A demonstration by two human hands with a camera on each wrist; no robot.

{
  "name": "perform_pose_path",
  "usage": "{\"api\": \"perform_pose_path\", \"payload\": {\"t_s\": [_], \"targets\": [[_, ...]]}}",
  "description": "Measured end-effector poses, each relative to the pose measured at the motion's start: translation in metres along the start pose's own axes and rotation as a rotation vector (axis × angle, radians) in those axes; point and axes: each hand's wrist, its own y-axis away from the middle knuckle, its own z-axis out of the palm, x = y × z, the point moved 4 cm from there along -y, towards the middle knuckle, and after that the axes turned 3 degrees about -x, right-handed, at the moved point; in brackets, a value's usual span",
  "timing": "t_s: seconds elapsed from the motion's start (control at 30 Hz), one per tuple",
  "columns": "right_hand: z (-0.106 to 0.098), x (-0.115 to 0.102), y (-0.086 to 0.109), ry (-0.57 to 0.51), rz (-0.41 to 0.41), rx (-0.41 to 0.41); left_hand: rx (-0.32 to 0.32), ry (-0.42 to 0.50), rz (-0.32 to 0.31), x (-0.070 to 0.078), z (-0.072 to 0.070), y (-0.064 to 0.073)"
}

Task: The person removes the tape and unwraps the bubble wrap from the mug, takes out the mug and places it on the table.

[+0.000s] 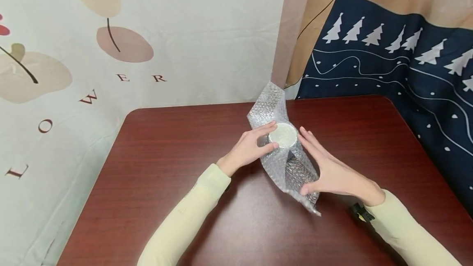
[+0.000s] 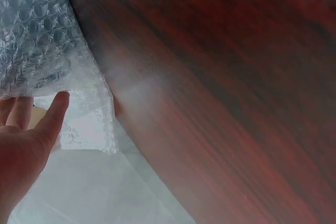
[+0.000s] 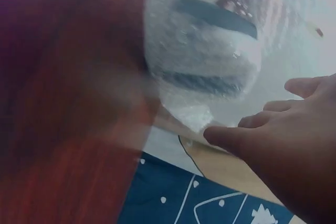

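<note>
Near the table's far side, a white round-topped container point(image 1: 283, 135) stands upright in a sheet of bubble wrap point(image 1: 271, 104). Through the plastic in the right wrist view, the container point(image 3: 210, 48) shows dark bands round a pale body. My left hand point(image 1: 246, 147) holds its left side through the wrap, thumb toward me and fingers on the far side. On the other side is my right hand point(image 1: 332, 171), fingers straight and spread. Its fingertips come close to the container's right edge, and its thumb lies over the wrap's near flap; contact is unclear.
The dark red wooden table point(image 1: 166, 167) has rounded far corners. Behind it hangs a pale cloth point(image 1: 207, 44) with flower prints and letters. A navy cloth point(image 1: 369, 65) with white trees hangs at the right. The wrap's far end reaches the table's back edge.
</note>
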Motion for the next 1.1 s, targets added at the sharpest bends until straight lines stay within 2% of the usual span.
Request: {"api": "perform_pose_path", "payload": {"t_s": [0.07,0.2,0.3,0.37,0.53,0.73,0.87,1.1], "targets": [[0.007,0.001,0.000,0.021,-0.002,-0.018,-0.003,-0.001,0.001,0.000,0.000,0.000],[0.018,0.002,0.000,0.127,-0.037,-0.042,-0.007,-0.002,0.005,0.000,0.000,0.000],[0.021,0.000,-0.001,0.203,-0.060,-0.052,-0.006,-0.005,0.005,0.000,0.000,0.000],[0.019,0.000,-0.001,0.207,-0.061,-0.061,-0.005,-0.006,0.006,-0.001,0.000,0.000],[0.001,-0.001,-0.004,0.072,0.011,-0.066,-0.003,0.003,0.006,0.000,0.001,-0.001],[-0.024,0.012,-0.024,-0.021,0.103,0.072,0.000,0.008,-0.002,-0.001,0.001,-0.001],[-0.023,0.024,-0.039,-0.084,0.180,0.132,0.002,0.009,-0.014,-0.002,0.001,0.000],[-0.014,0.038,-0.054,-0.141,0.206,0.114,-0.001,0.009,-0.008,-0.002,0.001,0.000]]}}
